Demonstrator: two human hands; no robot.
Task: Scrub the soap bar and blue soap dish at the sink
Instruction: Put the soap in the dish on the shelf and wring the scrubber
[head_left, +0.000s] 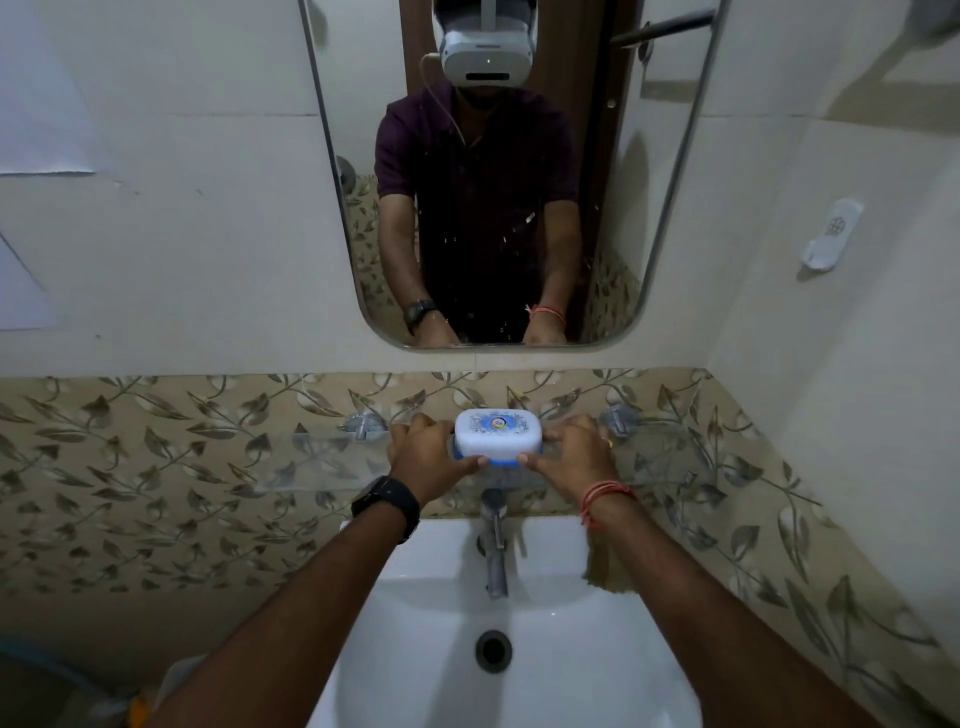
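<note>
**Soap dish held at both ends on the glass shelf**

Soap dish (497, 437), blue at the base with a white printed lid on top, sits between your two hands on the clear glass shelf (322, 460) above the sink (597, 665). Your left hand (422, 457) closes on its left end, thumb along the front edge and fingers wrapped behind; your right hand (574, 453) does the same on the right end. Both grips are closed on the dish. The lid is shut, so you cannot see the soap bar from here. Directly below the dish the metal tap (494, 545) juts out over the white basin, with the dark drain (493, 650) beneath it. You wear a black watch (387, 503) on the left wrist and red threads (602, 500) on the right. The mirror (498, 171) above reflects your arms.
</note>
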